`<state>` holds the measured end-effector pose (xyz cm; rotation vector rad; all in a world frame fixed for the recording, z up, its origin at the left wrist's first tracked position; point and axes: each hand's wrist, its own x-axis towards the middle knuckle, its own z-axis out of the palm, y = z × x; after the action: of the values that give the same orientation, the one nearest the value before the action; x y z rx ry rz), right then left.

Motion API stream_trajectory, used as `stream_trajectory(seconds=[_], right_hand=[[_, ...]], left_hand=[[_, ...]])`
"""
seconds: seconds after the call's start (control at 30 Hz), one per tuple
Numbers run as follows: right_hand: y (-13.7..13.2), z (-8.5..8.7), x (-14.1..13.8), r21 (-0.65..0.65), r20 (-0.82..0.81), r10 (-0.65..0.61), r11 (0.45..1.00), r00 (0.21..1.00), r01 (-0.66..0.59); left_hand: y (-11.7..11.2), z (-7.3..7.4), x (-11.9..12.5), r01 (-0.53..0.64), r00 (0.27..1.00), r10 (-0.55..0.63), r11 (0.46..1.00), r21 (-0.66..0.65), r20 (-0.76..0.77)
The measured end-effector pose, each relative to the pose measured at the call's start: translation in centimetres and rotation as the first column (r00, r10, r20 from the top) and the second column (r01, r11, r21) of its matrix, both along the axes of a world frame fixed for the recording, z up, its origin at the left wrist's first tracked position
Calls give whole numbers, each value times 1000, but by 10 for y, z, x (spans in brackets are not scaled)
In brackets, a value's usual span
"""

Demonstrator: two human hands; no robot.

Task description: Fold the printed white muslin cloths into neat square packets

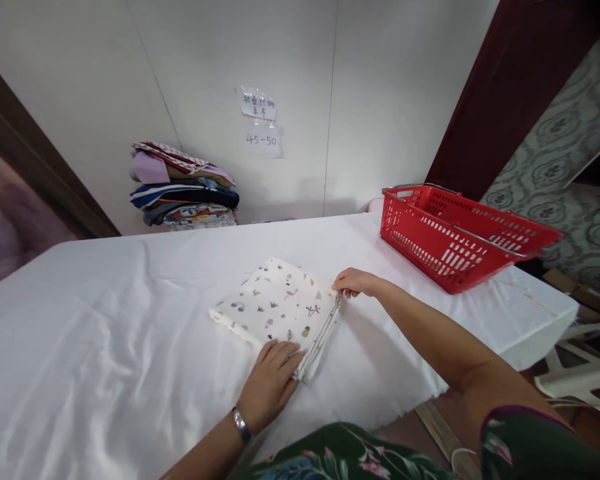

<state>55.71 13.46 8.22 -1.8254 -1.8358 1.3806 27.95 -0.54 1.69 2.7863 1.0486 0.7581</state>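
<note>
Squaring the folded cloth works best with left hand pressed flat on it, right hand seemingly pinching its far corner.

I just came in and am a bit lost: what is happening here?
A person handles a folded printed cloth on the white table. The left hand lies flat on its near corner, and the right hand pinches its far right corner. A red basket stands to the right, and a pile of clothes sits by the wall.
</note>
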Motion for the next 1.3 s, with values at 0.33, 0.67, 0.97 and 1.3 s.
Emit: stream_trajectory(seconds=[0.33, 0.67, 0.97, 1.3], right_hand=[[5, -7, 0, 6, 178, 79, 997, 981, -81], [10, -1, -6, 40, 245, 17, 999, 969, -28], [10, -7, 6, -50, 9, -16, 999, 1000, 17], [9, -14, 14, -99, -182, -59, 994, 981, 41]], left_hand=[[-1, 3, 0, -2, 1000, 2, 1000, -5, -23], [-3, 1, 2, 8, 999, -7, 1000, -14, 51], [-4, 5, 3, 9, 994, -6, 999, -32, 110], [-4, 23, 26, -209, 976, 216, 959, -190, 20]])
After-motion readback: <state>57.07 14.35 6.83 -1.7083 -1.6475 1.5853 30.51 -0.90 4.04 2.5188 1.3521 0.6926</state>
